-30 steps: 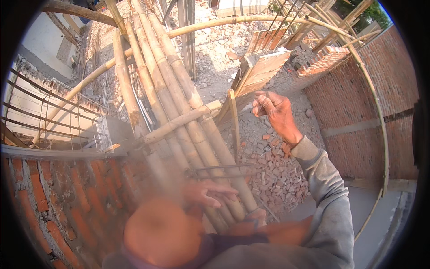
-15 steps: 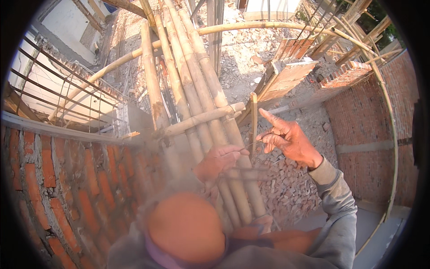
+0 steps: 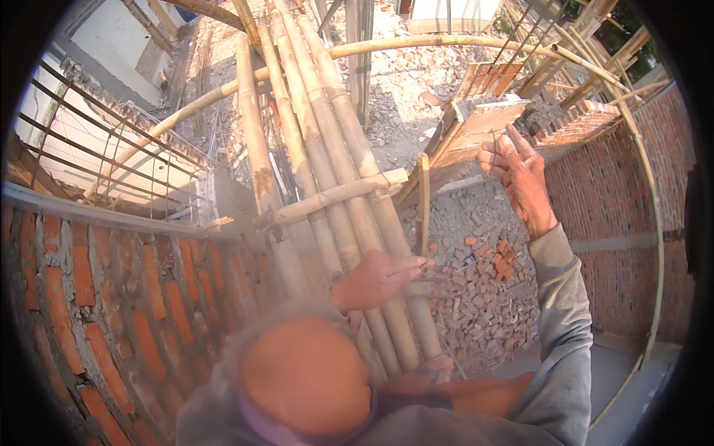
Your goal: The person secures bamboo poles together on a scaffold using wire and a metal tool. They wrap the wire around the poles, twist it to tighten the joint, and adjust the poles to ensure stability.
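Observation:
My left hand (image 3: pixel 378 280) is above the bamboo poles (image 3: pixel 355 215), low in the middle of the view, its fingers pressed together and pointing right. Whatever is pinched in them is too small to make out. Farther right, my right hand (image 3: pixel 520 178) is raised in front of a wooden board panel (image 3: pixel 483 130). Its thumb and fingers come together in a pinch, with one finger sticking up; anything held there is too fine to name. Blurred bar-like shapes (image 3: pixel 428 288) show just beyond the left fingertips.
A crosswise bamboo pole (image 3: pixel 335 197) lies over the lengthwise ones. A brick wall (image 3: pixel 111 312) rises close on my left, below a steel bar grid (image 3: pixel 111 149). Broken-brick rubble (image 3: pixel 483 312) lies far below. Another brick wall (image 3: pixel 617 186) stands right, behind a curved bamboo pole (image 3: pixel 645 171).
My right hand has moved up and right, away from the left, and its spread fingers have drawn together. The left hand has shifted slightly right and down. Orange brick pieces below are now uncovered.

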